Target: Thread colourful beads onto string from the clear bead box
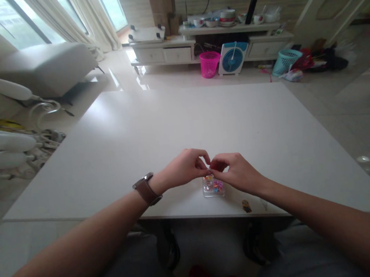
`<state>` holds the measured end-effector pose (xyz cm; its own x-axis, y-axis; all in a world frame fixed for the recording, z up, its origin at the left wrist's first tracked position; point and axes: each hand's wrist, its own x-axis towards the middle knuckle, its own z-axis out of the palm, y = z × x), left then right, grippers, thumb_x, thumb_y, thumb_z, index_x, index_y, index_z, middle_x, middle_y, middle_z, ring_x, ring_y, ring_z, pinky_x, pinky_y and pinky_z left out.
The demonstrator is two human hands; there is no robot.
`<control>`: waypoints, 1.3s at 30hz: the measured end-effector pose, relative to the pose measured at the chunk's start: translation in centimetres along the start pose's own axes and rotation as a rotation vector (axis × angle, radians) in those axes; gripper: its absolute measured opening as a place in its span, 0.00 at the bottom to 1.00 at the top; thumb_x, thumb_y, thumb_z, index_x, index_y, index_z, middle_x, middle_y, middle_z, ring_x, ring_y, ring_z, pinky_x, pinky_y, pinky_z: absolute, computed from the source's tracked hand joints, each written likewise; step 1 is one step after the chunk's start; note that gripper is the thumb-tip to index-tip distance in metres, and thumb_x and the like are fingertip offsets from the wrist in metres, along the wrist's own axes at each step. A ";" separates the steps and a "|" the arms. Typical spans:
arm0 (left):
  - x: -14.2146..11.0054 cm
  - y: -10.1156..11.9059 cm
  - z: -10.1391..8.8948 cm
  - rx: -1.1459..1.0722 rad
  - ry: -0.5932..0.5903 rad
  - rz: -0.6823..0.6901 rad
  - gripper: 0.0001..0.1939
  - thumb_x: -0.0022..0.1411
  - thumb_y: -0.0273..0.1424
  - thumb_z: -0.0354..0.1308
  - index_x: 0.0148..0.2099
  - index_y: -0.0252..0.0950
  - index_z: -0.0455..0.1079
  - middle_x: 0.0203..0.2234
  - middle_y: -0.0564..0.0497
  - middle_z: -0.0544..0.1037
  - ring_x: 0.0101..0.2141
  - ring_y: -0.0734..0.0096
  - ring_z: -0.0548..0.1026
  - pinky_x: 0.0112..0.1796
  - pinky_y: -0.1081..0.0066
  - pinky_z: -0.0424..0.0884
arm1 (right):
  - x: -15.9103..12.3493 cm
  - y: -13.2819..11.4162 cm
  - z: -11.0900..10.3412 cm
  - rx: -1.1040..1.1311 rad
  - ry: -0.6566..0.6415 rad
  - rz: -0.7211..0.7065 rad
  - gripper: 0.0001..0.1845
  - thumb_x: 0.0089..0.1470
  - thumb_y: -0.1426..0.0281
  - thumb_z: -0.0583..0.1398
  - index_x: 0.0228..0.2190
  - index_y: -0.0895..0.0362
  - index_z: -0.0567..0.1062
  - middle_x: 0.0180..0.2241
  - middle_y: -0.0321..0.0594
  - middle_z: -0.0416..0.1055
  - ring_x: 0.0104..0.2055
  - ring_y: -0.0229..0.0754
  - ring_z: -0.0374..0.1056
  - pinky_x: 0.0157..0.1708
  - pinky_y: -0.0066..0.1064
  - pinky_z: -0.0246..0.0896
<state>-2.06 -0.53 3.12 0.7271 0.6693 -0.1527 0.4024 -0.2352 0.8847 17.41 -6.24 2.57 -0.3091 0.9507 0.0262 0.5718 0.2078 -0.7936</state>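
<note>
A small clear plastic box sits near the front edge of the white table. Colourful little beads fill some of its compartments. Directly over its far side, my left hand and my right hand meet with fingertips pinched together. Something tiny seems to be between them, too small to name. A watch with a brown strap is on my left wrist. Right of the box, close to the table edge, lies a small yellow and dark cartoon figure piece.
White padded arms on curled metal frames crowd the table's left side. Beyond the table are a pink basket, a blue fan, a teal basket and a low white cabinet. A grey bench stands back left.
</note>
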 end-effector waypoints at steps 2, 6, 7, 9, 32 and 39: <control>0.1 0.0 0.2 0.017 -0.030 -0.012 0.08 0.56 0.29 0.65 0.37 0.34 0.72 0.26 0.51 0.82 0.29 0.69 0.80 0.30 0.74 0.71 | 0.0 0.2 0.2 -0.018 -0.043 0.020 0.05 0.53 0.71 0.62 0.27 0.59 0.77 0.26 0.36 0.75 0.29 0.38 0.68 0.31 0.28 0.60; 0.1 -0.4 0.6 0.056 -0.080 -0.009 0.07 0.56 0.28 0.64 0.38 0.34 0.71 0.25 0.52 0.82 0.28 0.71 0.79 0.29 0.75 0.69 | 0.0 0.7 0.6 -0.043 -0.131 0.074 0.05 0.51 0.73 0.62 0.25 0.59 0.76 0.24 0.35 0.74 0.26 0.36 0.68 0.28 0.26 0.57; 0.2 -0.5 0.6 0.073 -0.091 -0.004 0.07 0.56 0.27 0.64 0.38 0.34 0.71 0.25 0.52 0.82 0.28 0.71 0.79 0.29 0.76 0.69 | 0.0 0.8 0.8 -0.055 -0.149 0.086 0.04 0.51 0.73 0.62 0.25 0.59 0.76 0.23 0.35 0.74 0.26 0.36 0.68 0.28 0.26 0.57; 0.2 -0.7 0.6 0.110 -0.114 0.007 0.06 0.56 0.28 0.64 0.37 0.34 0.72 0.26 0.51 0.82 0.29 0.70 0.80 0.29 0.76 0.68 | 0.0 0.9 1.1 -0.084 -0.173 0.099 0.03 0.50 0.74 0.61 0.26 0.59 0.76 0.23 0.35 0.74 0.26 0.36 0.67 0.28 0.26 0.56; 0.3 -1.2 -1.3 0.536 0.037 0.077 0.09 0.59 0.26 0.55 0.40 0.37 0.75 0.30 0.51 0.80 0.30 0.71 0.75 0.31 0.73 0.66 | -0.6 1.6 2.3 -0.418 -0.304 -0.064 0.08 0.54 0.75 0.58 0.34 0.57 0.78 0.36 0.40 0.68 0.35 0.38 0.65 0.35 0.28 0.55; 0.3 -1.6 -2.3 0.561 0.081 0.060 0.09 0.61 0.29 0.55 0.39 0.37 0.76 0.29 0.51 0.80 0.30 0.71 0.75 0.31 0.74 0.66 | -0.4 0.4 1.0 -0.438 -0.252 -0.067 0.08 0.57 0.73 0.58 0.35 0.56 0.79 0.37 0.40 0.70 0.36 0.39 0.66 0.37 0.28 0.55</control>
<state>-3.76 1.70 2.64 0.7217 0.6899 -0.0563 0.6118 -0.5978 0.5181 17.01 -6.80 1.63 -0.4989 0.8581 -0.1214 0.7927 0.3952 -0.4642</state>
